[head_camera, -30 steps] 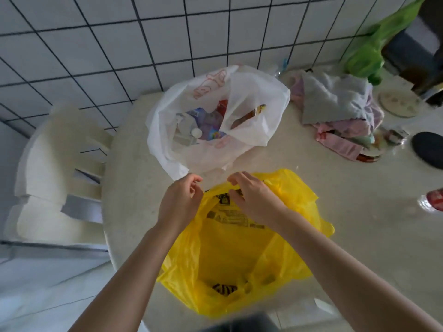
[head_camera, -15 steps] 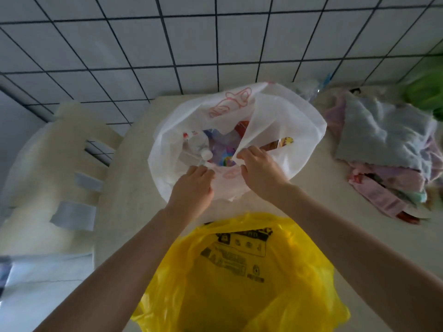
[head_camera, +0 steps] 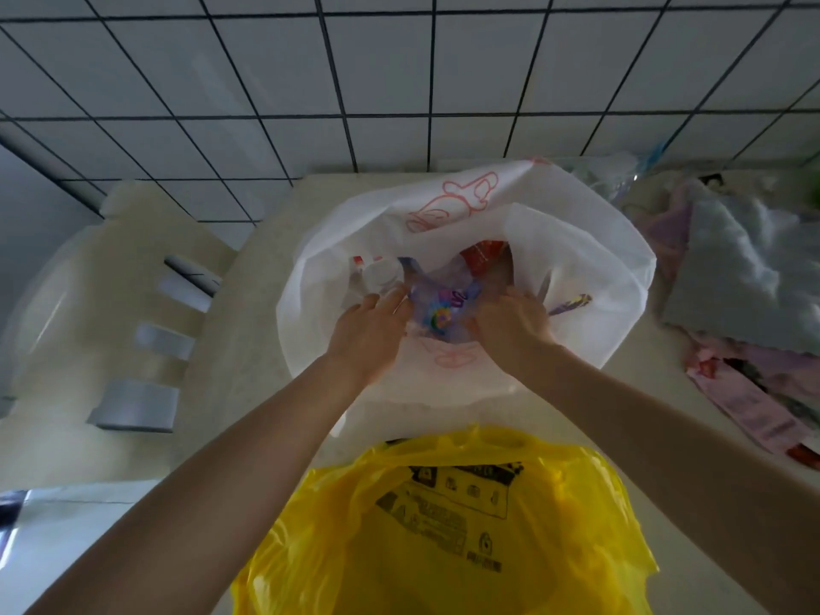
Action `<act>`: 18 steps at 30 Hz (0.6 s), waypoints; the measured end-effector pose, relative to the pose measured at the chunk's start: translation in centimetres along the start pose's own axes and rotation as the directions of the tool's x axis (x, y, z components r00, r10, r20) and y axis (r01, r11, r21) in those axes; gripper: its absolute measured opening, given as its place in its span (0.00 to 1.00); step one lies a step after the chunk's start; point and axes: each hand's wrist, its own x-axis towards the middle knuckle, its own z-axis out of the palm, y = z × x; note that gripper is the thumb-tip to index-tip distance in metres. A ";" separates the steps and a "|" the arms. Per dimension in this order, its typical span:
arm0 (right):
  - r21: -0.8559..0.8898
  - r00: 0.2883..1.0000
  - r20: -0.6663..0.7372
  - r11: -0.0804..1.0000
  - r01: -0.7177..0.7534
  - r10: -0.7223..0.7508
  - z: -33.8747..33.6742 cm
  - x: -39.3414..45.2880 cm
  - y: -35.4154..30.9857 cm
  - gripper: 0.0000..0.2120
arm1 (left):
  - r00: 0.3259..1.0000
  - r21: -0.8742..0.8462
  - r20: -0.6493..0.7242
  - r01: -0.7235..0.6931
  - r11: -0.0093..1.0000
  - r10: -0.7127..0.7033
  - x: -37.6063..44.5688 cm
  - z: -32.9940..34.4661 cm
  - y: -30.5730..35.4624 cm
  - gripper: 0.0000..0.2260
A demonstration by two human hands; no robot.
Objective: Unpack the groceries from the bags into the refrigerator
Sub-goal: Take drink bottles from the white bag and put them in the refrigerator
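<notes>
White bag [head_camera: 590,268] open, left hand [head_camera: 370,330] and right hand [head_camera: 514,324] inside.

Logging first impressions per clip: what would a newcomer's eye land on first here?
Both hands, left hand and right hand, reach into the open white bag at the table's middle, around a colourful packet. Nearest the camera lies a bright yellow bag; crumpled cloths are piled at the right.

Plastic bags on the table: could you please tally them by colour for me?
White bag: 1
Yellow bag: 1
Total: 2
</notes>
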 end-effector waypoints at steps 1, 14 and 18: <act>-0.036 1.000 0.010 0.999 -0.007 0.007 0.2 -0.3 0.4 0.14 | 1.000 -0.001 0.019 -0.003 1.000 0.003 0.2 0.2 0.1 0.27; -0.348 0.992 0.086 0.936 -0.057 0.092 2.7 -1.1 0.6 0.26 | 0.999 0.052 0.031 0.032 0.998 -0.034 3.0 0.0 0.2 0.24; -0.357 0.992 0.079 0.932 -0.062 0.096 3.6 -0.9 0.4 0.22 | 0.999 0.171 0.041 -0.035 0.985 0.028 3.2 -0.1 -0.1 0.22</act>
